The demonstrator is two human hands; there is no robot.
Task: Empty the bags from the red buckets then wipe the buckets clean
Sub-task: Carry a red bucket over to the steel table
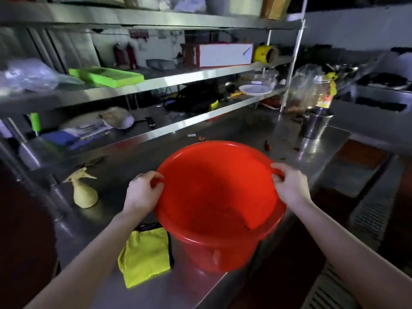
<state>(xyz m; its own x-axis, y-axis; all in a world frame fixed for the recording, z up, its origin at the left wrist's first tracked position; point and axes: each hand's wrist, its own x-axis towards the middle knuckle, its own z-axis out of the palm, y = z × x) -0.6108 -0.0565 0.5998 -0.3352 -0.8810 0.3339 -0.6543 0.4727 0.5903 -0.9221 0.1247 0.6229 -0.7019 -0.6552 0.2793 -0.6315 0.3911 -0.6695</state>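
Observation:
A red plastic bucket [214, 201] sits at the front edge of the steel counter [124, 170], its mouth tilted toward me and no bag visible inside. My left hand [143, 191] grips the handle lug on its left rim. My right hand [289, 185] grips the matching lug on the right rim. A folded yellow cloth [145, 256] lies on the counter just left of the bucket's base.
A pale yellow spray bottle [83, 190] lies on the counter to the left. A steel cup [315, 124] stands at the back right. Cluttered steel shelves [178, 79] rise behind the counter. A floor grate [370, 219] runs along the right.

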